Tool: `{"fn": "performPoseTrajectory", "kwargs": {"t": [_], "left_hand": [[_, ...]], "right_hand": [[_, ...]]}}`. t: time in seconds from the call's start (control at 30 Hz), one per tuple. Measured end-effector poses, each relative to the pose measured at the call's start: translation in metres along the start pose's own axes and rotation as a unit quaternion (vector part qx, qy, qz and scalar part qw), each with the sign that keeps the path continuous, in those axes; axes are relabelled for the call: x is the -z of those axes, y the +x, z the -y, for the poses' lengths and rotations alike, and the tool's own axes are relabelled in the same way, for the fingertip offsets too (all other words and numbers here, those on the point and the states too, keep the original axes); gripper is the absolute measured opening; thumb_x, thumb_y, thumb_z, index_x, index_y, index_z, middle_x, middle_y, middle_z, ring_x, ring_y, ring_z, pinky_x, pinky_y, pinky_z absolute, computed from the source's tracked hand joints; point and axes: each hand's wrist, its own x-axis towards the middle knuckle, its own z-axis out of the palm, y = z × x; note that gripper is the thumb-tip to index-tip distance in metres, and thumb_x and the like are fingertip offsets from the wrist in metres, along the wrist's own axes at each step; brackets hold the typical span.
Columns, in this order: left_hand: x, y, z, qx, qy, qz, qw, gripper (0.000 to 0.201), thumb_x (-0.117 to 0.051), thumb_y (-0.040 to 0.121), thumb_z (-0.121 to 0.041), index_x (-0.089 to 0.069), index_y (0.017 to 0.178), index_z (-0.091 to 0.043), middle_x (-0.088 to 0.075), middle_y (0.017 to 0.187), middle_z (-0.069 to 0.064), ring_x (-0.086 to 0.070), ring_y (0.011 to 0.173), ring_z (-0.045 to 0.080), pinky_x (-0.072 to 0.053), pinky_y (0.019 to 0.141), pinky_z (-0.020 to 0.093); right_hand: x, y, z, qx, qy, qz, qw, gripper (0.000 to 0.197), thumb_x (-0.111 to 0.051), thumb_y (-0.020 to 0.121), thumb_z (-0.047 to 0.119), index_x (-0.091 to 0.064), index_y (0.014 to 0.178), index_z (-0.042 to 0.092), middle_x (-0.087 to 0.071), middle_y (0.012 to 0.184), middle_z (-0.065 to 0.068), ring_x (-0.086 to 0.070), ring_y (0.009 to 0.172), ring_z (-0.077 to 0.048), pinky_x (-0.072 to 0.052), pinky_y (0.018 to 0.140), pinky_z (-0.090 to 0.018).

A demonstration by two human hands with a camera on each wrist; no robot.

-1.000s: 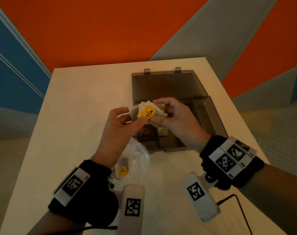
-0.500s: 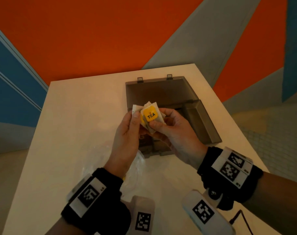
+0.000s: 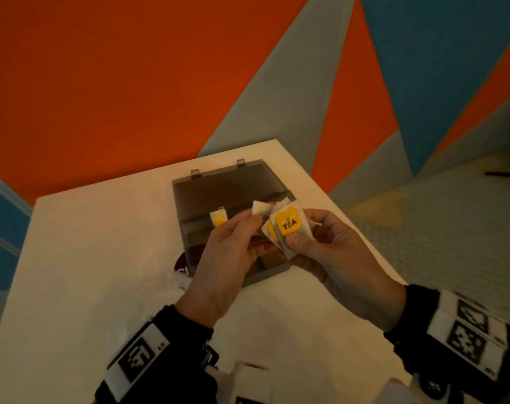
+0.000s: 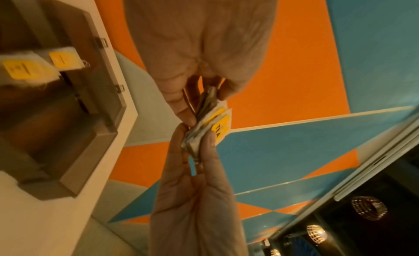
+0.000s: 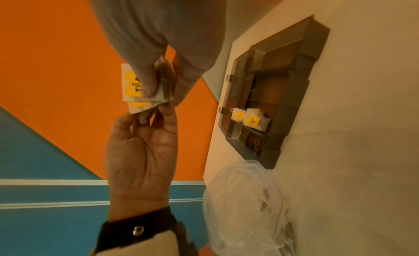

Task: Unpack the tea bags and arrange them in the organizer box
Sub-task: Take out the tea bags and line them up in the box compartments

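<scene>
**Above the open box, both hands on a stack of tea bags**

Over the near edge of the grey organizer box [image 3: 227,182], the right hand [image 3: 332,252] clamps a stack of tea bags [image 3: 288,225] between thumb and fingers, the top yellow tag reading TEA. From the left, the left hand [image 3: 227,258] pinches one bag at the stack's far side with its fingertips. Two tea bags in the box [image 5: 249,119] already lie in a left compartment. A clear plastic bag [image 5: 247,206] sits on the white table [image 3: 87,272], just near of the box.

organizer box [image 3: 277,272] on table [image 3: 87,272] | plastic bag [image 5: 244,206] before box | two tea bags [image 5: 251,120] inside
</scene>
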Motion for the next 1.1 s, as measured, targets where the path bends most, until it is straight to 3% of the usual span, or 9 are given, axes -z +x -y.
{"fn": "performPoseTrajectory", "kwargs": {"t": [0.1, 0.17, 0.3, 0.37, 0.47, 0.67, 0.77, 0.93, 1.1], "left_hand": [[-0.003, -0.008, -0.008, -0.057, 0.087, -0.014, 0.994, 0.022, -0.048, 0.089, -0.015, -0.066, 0.095, -0.028, -0.072, 0.095, -0.002, -0.067, 0.09, 0.012, -0.056, 0.075, 0.022], [0.004, -0.011, -0.012, -0.114, 0.176, -0.046, 0.977, 0.023, -0.055, 0.086, -0.014, -0.061, 0.093, -0.035, -0.069, 0.095, -0.008, -0.066, 0.086, 0.006, -0.055, 0.073, 0.021], [0.024, -0.016, -0.018, -0.138, 0.217, -0.092, 0.962, 0.019, -0.065, 0.078, -0.011, -0.059, 0.082, -0.029, -0.069, 0.076, -0.012, -0.066, 0.067, 0.001, -0.056, 0.062, 0.019], [0.033, -0.021, -0.022, -0.12, 0.198, -0.078, 0.97, 0.017, -0.063, 0.079, -0.007, -0.062, 0.079, -0.024, -0.071, 0.068, -0.011, -0.066, 0.066, 0.003, -0.056, 0.063, 0.019], [0.043, -0.028, -0.029, -0.092, 0.13, -0.089, 0.983, 0.015, -0.058, 0.082, -0.006, -0.064, 0.083, -0.02, -0.073, 0.07, -0.008, -0.067, 0.069, 0.008, -0.057, 0.066, 0.024], [0.06, -0.031, -0.035, -0.057, -0.055, -0.136, 0.988, 0.031, -0.051, 0.087, -0.001, -0.053, 0.116, -0.013, -0.063, 0.092, 0.006, -0.069, 0.074, 0.009, -0.057, 0.064, 0.022], [0.056, -0.033, -0.03, -0.046, -0.112, -0.123, 0.985, 0.021, -0.049, 0.087, -0.002, -0.06, 0.103, -0.01, -0.067, 0.095, 0.01, -0.068, 0.078, 0.013, -0.058, 0.066, 0.024], [0.05, -0.033, -0.021, -0.051, -0.174, -0.142, 0.973, 0.019, -0.05, 0.086, -0.002, -0.058, 0.074, -0.015, -0.069, 0.067, 0.004, -0.065, 0.061, 0.013, -0.055, 0.054, 0.021], [0.06, -0.034, -0.012, -0.073, -0.049, -0.174, 0.981, 0.025, -0.053, 0.084, 0.001, -0.058, 0.069, -0.019, -0.067, 0.061, -0.006, -0.061, 0.06, 0.007, -0.051, 0.056, 0.017]], "right_hand": [[0.0, -0.017, 0.001, 0.019, -0.007, -0.021, 1.0, 0.042, -0.068, 0.059, 0.014, -0.057, 0.099, 0.014, -0.07, 0.096, -0.006, -0.069, 0.082, -0.014, -0.058, 0.067, -0.024], [-0.005, -0.022, 0.0, 0.033, -0.021, -0.035, 0.999, 0.04, -0.068, 0.06, 0.015, -0.058, 0.099, 0.015, -0.07, 0.09, -0.002, -0.068, 0.072, -0.005, -0.053, 0.057, -0.016], [-0.027, -0.017, -0.008, 0.039, -0.007, -0.041, 0.998, 0.043, -0.07, 0.058, 0.015, -0.058, 0.1, 0.013, -0.069, 0.088, -0.002, -0.066, 0.071, -0.009, -0.049, 0.055, -0.018], [-0.04, -0.011, -0.013, 0.026, -0.001, -0.034, 0.999, 0.044, -0.07, 0.058, 0.016, -0.058, 0.1, 0.013, -0.07, 0.088, -0.002, -0.067, 0.074, -0.01, -0.05, 0.055, -0.018], [-0.058, -0.006, -0.019, 0.003, -0.01, -0.008, 1.0, 0.043, -0.071, 0.057, 0.02, -0.059, 0.099, 0.017, -0.071, 0.089, 0.0, -0.067, 0.078, -0.012, -0.049, 0.055, -0.017], [-0.073, 0.003, -0.015, -0.035, 0.04, 0.03, 0.998, 0.038, -0.068, 0.059, 0.02, -0.059, 0.096, 0.017, -0.071, 0.082, 0.003, -0.063, 0.077, -0.013, -0.049, 0.052, -0.017], [-0.078, 0.007, -0.011, -0.048, 0.07, 0.056, 0.995, 0.039, -0.066, 0.061, 0.019, -0.058, 0.1, 0.016, -0.071, 0.081, 0.003, -0.064, 0.072, -0.009, -0.05, 0.052, -0.016], [-0.089, 0.013, -0.018, -0.07, 0.094, 0.07, 0.991, 0.036, -0.066, 0.071, 0.016, -0.057, 0.106, 0.013, -0.07, 0.078, 0.002, -0.064, 0.066, -0.008, -0.05, 0.052, -0.016], [-0.088, 0.022, -0.022, -0.082, 0.066, 0.087, 0.991, 0.026, -0.057, 0.086, 0.012, -0.057, 0.111, 0.016, -0.069, 0.083, 0.002, -0.065, 0.067, -0.007, -0.051, 0.055, -0.017]]}}
